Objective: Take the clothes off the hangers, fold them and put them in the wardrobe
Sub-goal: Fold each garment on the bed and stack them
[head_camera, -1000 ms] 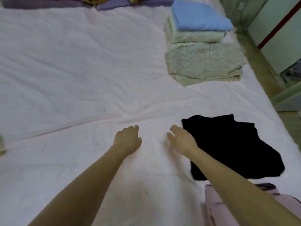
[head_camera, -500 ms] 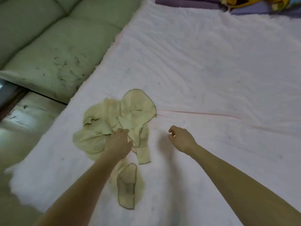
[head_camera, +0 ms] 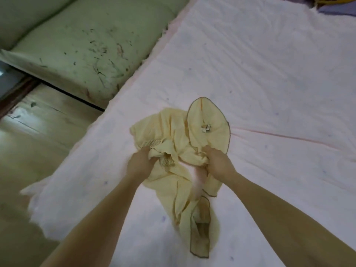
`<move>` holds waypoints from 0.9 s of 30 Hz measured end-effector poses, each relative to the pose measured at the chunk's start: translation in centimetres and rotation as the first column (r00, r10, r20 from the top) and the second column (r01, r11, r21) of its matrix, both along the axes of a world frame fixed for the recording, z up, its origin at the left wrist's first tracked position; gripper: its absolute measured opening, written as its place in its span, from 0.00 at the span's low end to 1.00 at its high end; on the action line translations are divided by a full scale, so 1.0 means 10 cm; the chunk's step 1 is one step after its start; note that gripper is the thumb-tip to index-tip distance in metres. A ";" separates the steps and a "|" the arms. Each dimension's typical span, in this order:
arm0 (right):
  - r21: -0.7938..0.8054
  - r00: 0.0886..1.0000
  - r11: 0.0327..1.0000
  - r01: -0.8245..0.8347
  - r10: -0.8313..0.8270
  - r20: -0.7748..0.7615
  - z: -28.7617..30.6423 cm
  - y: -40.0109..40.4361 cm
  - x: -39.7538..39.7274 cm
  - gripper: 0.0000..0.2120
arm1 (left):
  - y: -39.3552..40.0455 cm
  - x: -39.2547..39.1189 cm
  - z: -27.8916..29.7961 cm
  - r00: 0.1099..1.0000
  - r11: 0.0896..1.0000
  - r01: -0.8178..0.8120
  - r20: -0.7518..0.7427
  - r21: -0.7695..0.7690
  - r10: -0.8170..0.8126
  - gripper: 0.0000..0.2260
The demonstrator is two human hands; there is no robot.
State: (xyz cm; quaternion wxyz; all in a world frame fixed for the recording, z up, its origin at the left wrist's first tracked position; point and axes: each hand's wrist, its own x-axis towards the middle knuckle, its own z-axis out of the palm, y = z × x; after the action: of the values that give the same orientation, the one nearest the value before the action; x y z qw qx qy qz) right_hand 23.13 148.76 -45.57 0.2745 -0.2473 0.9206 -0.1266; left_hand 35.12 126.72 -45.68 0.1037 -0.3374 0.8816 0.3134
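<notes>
Both grips, left hand and right hand, hold one yellow garment

Fingertips of left hand and right hand: buried in yellow garment, I cannot see them | yellow object at bed's far corner: cropped, unidentifiable | garment label: unreadable.

Pale pink fleecy bed cover, crumpled yellow garment with dark-edged, possibly hooded part lying on it

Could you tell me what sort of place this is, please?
Probably a bedroom at home: a bed spread with a pale pink blanket, a green cushion alongside, and a crumpled yellow garment gripped by both hands.
</notes>
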 end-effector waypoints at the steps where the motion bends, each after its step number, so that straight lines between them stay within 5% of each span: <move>1: 0.012 1.000 1.000 -0.005 0.005 -0.021 0.09 0.01 0.00 0.12 | -0.02 0.00 0.07 0.997 0.995 -0.040 -0.055 0.093 0.045 0.17; 4: 0.043 1.000 0.999 0.009 -0.008 -0.015 0.43 0.15 0.08 0.13 | 0.01 -0.02 0.40 0.945 0.877 -0.252 -0.090 0.409 0.314 0.14; 7: 0.020 0.993 0.993 0.119 -0.119 0.008 0.93 0.47 0.10 0.09 | 0.14 -0.14 0.88 0.832 0.609 -0.411 0.006 0.678 0.554 0.16; 10: -0.025 0.969 0.970 0.241 -0.239 0.062 1.43 0.89 0.01 0.05 | 0.42 -0.24 1.47 0.764 0.374 -0.340 0.021 0.863 0.645 0.13; 13: -0.021 0.935 0.935 0.353 -0.353 0.027 1.93 1.49 -0.08 0.02 | 0.82 -0.31 2.09 0.815 0.320 -0.258 0.027 0.912 0.579 0.12; 16: -0.121 0.868 0.862 0.492 -0.477 0.134 2.41 2.09 -0.11 0.06 | 1.19 -0.43 2.66 0.885 0.372 -0.208 0.012 0.905 0.466 0.10; 21: -0.347 0.827 0.764 0.544 -0.418 0.376 3.29 2.62 0.08 0.19 | 1.93 -0.71 3.64 0.986 0.634 0.045 -0.135 0.772 0.095 0.12; 23: -0.466 0.821 0.681 0.565 -0.407 0.400 3.60 2.66 0.09 0.17 | 2.17 -0.81 4.00 0.980 0.723 0.176 -0.192 0.668 -0.061 0.14; 27: -0.649 0.838 0.531 0.545 -0.364 0.406 4.20 2.59 0.03 0.20 | 2.55 -0.91 4.54 0.887 0.750 0.459 -0.288 0.476 -0.361 0.08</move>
State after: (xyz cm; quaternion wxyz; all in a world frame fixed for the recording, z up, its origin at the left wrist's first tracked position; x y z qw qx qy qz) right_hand 23.38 174.69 -3.60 0.2066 -0.0712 0.7818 -0.5840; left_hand 26.04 152.26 -0.27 0.1803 -0.0635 0.8177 0.5429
